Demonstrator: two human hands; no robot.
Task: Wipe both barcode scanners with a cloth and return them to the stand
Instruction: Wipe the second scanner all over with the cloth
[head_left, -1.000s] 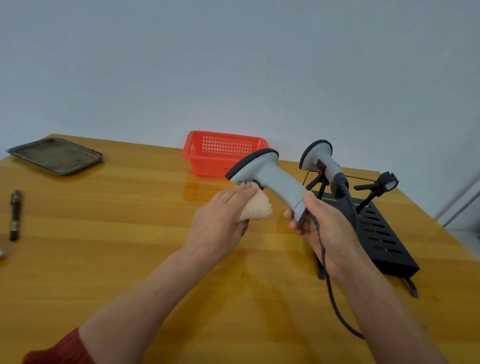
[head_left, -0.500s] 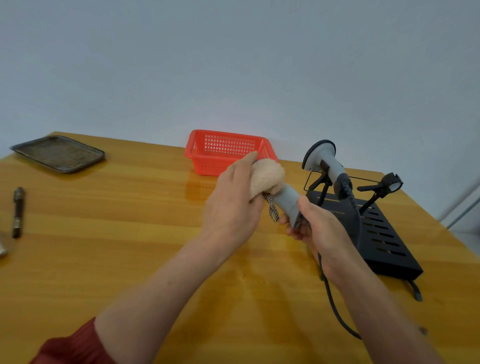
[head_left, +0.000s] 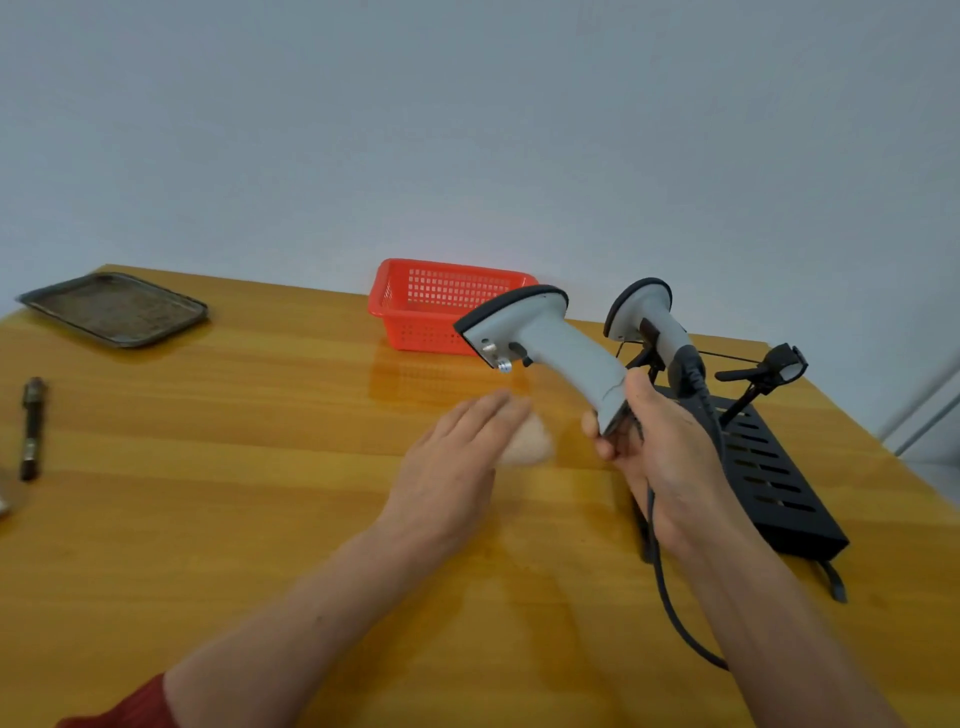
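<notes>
**Bare arms, one red sleeve**

Two arms enter from the lower edge of the view. The left forearm (head_left: 311, 613) is uncovered from the wrist back to a red fabric sleeve (head_left: 130, 704), of which only the soft, slightly rumpled cuff end shows in the bottom left corner. The right forearm (head_left: 769, 623) is uncovered right to the frame's edge. The left hand (head_left: 457, 457) is bare and smeared by blur. The right hand (head_left: 670, 457) is also bare but sharp, with its tendons showing.
</notes>
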